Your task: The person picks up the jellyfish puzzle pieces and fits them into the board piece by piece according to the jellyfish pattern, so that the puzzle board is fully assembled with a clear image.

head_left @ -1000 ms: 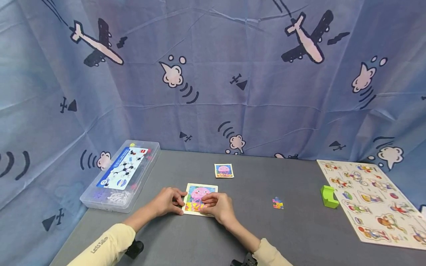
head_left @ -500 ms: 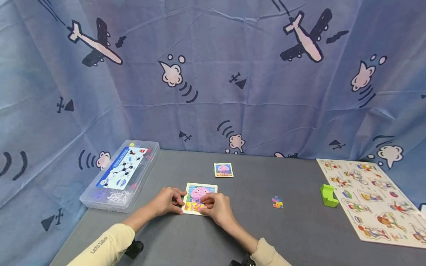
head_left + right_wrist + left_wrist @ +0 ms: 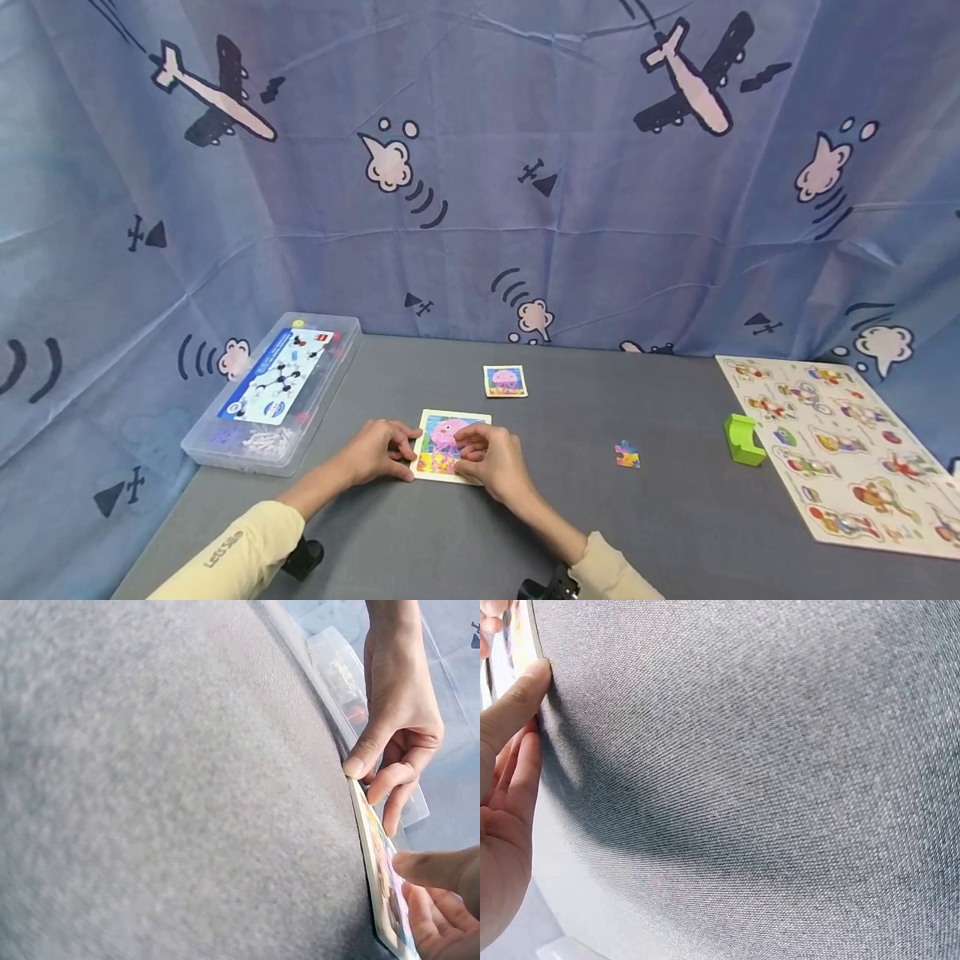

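Note:
A jigsaw puzzle in a cream-framed tray [image 3: 422,477], with a pink jellyfish picture, lies flat in front of me. My left hand [image 3: 377,452] holds its left edge, the thumb at the near corner and a fingertip farther up the side. Over the picture's right part hovers my right hand [image 3: 497,463], fingers bent and thumb apart from them; no piece shows between them. In the right wrist view the right thumb [image 3: 420,868] is close to the picture surface; I cannot tell whether it touches. One loose puzzle piece [image 3: 627,454] lies to the right.
A small jellyfish card [image 3: 506,382] lies behind the puzzle. At left stands a clear plastic case [image 3: 318,417] of molecule-model parts. A green block [image 3: 743,440] sits beside a large picture board [image 3: 832,467] at right. A patterned curtain [image 3: 465,200] closes the back.
My right hand has risen slightly off the picture and its fingers have moved back from the lower pieces. The left hand stays on the tray's edge.

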A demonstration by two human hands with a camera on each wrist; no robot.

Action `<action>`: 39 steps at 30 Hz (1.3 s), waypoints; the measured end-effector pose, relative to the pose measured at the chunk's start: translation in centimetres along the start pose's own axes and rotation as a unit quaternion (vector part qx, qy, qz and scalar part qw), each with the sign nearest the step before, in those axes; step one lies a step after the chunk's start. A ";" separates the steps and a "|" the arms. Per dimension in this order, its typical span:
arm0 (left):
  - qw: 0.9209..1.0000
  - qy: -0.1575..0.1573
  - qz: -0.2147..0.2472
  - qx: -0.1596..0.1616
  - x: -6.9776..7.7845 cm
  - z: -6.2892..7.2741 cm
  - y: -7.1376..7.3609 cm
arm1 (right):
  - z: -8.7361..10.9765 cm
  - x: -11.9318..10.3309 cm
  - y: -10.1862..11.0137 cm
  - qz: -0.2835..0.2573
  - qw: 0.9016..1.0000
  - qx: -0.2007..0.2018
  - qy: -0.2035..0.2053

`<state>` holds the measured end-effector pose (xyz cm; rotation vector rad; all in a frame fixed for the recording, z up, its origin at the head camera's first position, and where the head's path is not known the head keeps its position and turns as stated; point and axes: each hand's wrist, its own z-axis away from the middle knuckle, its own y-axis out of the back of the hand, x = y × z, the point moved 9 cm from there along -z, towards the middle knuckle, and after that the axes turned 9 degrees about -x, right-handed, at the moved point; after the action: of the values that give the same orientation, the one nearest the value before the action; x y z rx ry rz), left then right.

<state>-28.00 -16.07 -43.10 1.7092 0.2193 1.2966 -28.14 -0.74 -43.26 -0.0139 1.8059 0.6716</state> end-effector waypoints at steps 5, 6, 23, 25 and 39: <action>1.000 -0.006 -0.005 0.003 0.4 0.0 0.2 | -0.1 0.3 -0.3 -0.042 0.999 -0.005 -0.006; 1.000 -0.008 -0.006 0.004 0.5 0.0 0.2 | -0.1 0.3 -0.3 -0.046 0.999 -0.006 -0.007; 1.000 0.013 0.012 0.000 0.2 -0.1 -0.1 | 1.2 2.5 2.7 -0.127 0.991 0.020 -0.024; 1.000 0.015 0.014 0.000 0.2 -0.1 -0.1 | 1.5 2.9 3.4 -0.135 0.990 0.024 -0.026; 1.000 0.006 -0.008 -0.001 0.8 0.1 0.1 | 4.4 5.3 9.1 -0.104 0.992 0.064 -0.036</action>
<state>-27.65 -15.65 -42.47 1.6946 0.2384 1.2958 -29.17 10.50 -44.76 -0.0906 1.7454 0.4028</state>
